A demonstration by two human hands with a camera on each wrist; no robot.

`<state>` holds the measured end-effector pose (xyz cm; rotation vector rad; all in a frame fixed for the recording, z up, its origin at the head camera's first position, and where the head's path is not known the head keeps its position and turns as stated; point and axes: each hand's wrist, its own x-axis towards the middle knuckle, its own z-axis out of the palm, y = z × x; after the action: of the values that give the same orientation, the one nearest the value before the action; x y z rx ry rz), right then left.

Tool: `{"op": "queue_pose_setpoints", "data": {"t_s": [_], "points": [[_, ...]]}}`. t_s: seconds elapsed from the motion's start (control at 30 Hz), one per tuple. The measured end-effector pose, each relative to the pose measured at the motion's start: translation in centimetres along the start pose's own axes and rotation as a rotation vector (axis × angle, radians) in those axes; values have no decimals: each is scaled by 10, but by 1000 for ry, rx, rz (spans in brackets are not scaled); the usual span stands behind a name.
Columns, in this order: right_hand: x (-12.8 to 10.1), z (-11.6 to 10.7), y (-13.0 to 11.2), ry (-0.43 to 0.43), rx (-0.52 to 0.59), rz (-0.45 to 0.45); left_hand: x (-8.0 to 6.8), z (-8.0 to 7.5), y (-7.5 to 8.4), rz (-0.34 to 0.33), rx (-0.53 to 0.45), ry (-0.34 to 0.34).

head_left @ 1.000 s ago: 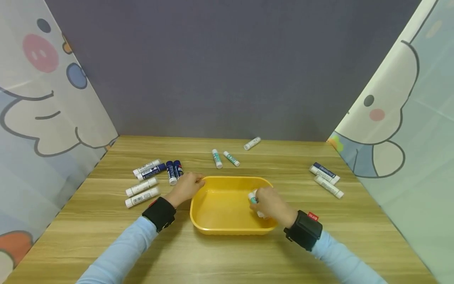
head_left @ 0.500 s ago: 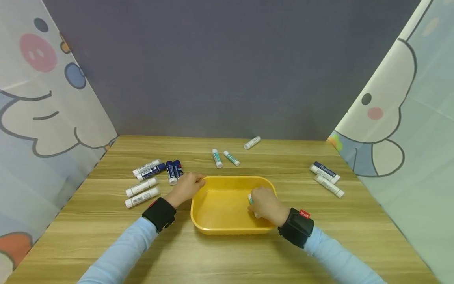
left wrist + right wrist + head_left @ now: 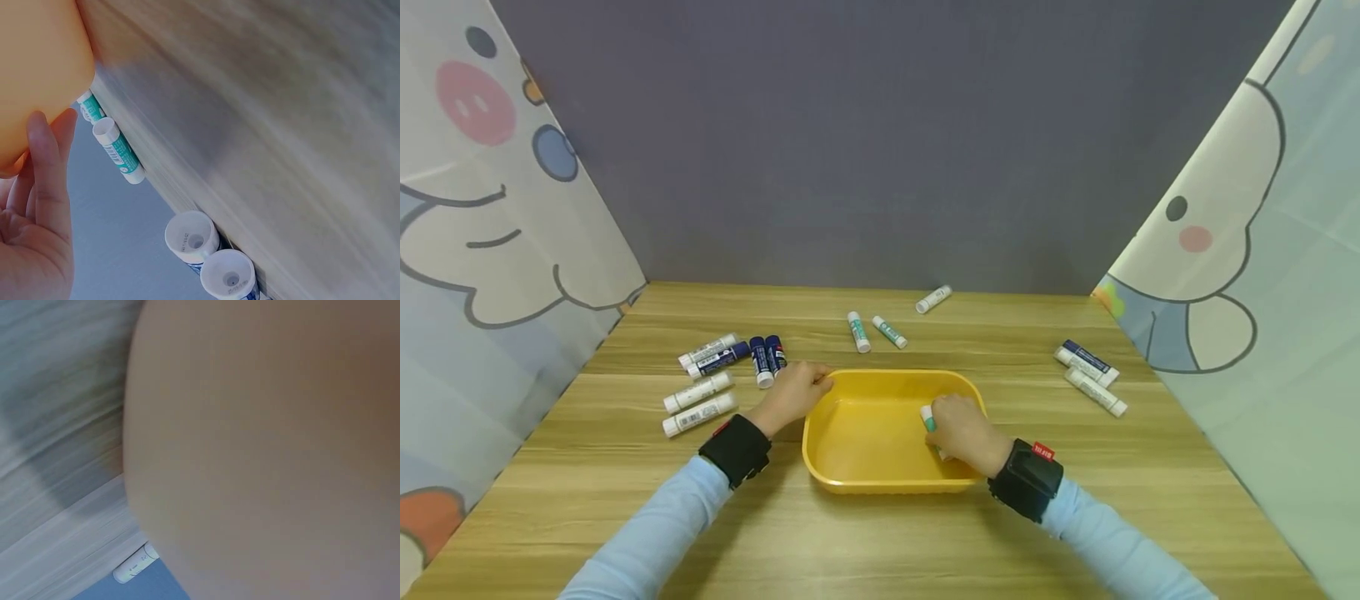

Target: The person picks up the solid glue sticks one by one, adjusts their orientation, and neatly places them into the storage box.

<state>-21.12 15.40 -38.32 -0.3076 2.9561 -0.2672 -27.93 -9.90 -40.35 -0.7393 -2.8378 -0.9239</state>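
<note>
the head view is bright and even with soft light from above, and only small, pale shadows lie on the wooden table [image 3: 880,542] under the sleeves and the yellow tray [image 3: 880,483]. this view bends at the edges, so the side curtains lean outward. both wrist views are much dimmer and blurry: the tray [image 3: 269,437] fills the right one as a fuzzy tan blob, and the table [image 3: 281,125] looks smeared and grey in the left one.

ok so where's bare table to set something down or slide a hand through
Bare wood runs along the near edge of the table, below the yellow tray, and between the tray and the right-hand glue sticks. It is crowded at the left cluster of sticks and behind the tray by the green sticks.
</note>
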Motion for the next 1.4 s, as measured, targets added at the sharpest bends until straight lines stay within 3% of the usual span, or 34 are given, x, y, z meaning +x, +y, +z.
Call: {"op": "queue_pose_setpoints", "data": {"t_s": [0.37,0.6,0.87,1.13,1.4], "points": [[-2,-3,-1,-11,59,2,0,-2,1,-21,-2,-10],[-5,-4,0,75,38,-56,0,-1,2,-30,6,-10],[-11,-12,-1,126,41,-50,-1,0,2,-40,-3,-6],[-18,-22,8,289,32,-93,-1,0,3,-46,15,5],[-22,-33,22,278,62,-60,0,1,3,-42,25,4]]}}
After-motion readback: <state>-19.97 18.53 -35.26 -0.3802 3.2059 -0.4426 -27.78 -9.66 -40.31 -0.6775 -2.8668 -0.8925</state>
